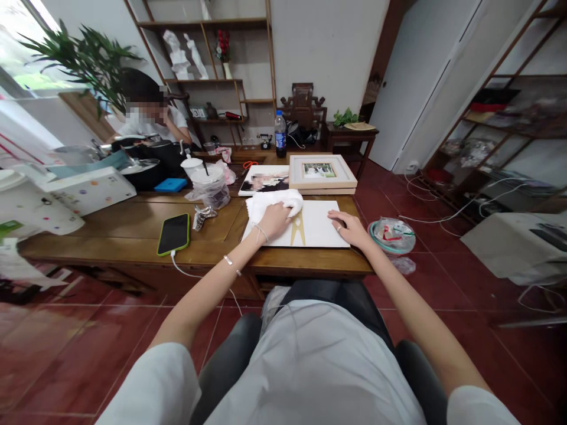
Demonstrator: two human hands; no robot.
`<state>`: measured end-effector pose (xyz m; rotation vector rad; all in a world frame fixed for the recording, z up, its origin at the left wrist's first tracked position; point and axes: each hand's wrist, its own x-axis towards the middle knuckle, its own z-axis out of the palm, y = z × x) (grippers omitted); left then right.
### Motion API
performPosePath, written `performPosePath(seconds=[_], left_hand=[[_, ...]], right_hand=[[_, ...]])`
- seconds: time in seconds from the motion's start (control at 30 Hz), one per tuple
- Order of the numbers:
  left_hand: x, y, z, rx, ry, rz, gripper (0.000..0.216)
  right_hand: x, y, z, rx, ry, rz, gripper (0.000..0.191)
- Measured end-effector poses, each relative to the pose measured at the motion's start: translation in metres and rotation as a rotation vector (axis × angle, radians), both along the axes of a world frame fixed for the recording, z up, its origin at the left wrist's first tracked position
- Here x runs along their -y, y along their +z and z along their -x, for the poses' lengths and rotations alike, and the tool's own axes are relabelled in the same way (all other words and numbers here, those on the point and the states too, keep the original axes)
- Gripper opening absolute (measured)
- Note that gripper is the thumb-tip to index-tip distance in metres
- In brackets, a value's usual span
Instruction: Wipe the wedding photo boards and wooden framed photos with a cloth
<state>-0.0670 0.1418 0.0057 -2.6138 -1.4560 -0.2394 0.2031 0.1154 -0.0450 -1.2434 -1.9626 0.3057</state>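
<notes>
A white board [322, 227] lies at the table's front edge, with a tan A-shaped piece [298, 229] on it. My left hand [275, 219] is closed on a white cloth [261, 204], pressing it down over the board's left part; some fingertips are hidden in its folds. On the board's right edge rests my right hand [349, 228], fingers apart and holding nothing. Just behind the board are a framed picture [322, 171] with a pale wooden frame and a photo panel [266, 179] beside it.
A phone [174, 234] on a charging cable lies left of the board, near crumpled plastic [204, 217] and a bagged cup [209, 183]. A bottle [280, 134] stands at the back. Another person [148, 121] sits at the far left. A bagged bin [392, 235] stands on the floor at right.
</notes>
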Motion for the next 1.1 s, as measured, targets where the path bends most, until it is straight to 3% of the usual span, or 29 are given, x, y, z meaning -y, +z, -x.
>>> performPosePath(seconds=[0.17,0.43,0.53,0.63,0.8,0.97,1.1], left_hand=[[0.023,0.002,0.019,-0.052,-0.014,0.004,0.028],[0.112,0.007,0.05,-0.015,-0.154,0.048,0.03],[0.12,0.006,0.055,0.014,-0.168,0.072,0.032],[0.105,0.006,0.055,0.015,-0.17,0.084,0.028],[0.055,0.008,0.048,0.006,-0.162,0.105,0.023],[0.006,0.003,0.042,0.022,-0.137,0.126,0.032],[-0.016,-0.003,0.044,-0.025,-0.066,0.106,0.037]], right_hand=[[-0.001,-0.001,0.0,0.001,-0.002,-0.003,0.029],[-0.001,0.0,0.0,0.003,0.003,-0.004,0.029],[-0.002,-0.001,0.0,0.0,0.0,-0.009,0.029],[-0.003,-0.001,0.0,-0.006,-0.002,-0.01,0.029],[-0.001,0.0,0.0,0.011,-0.004,-0.004,0.028],[0.0,0.002,0.0,0.024,-0.007,-0.006,0.028],[0.001,0.002,0.0,0.015,-0.002,0.004,0.028]])
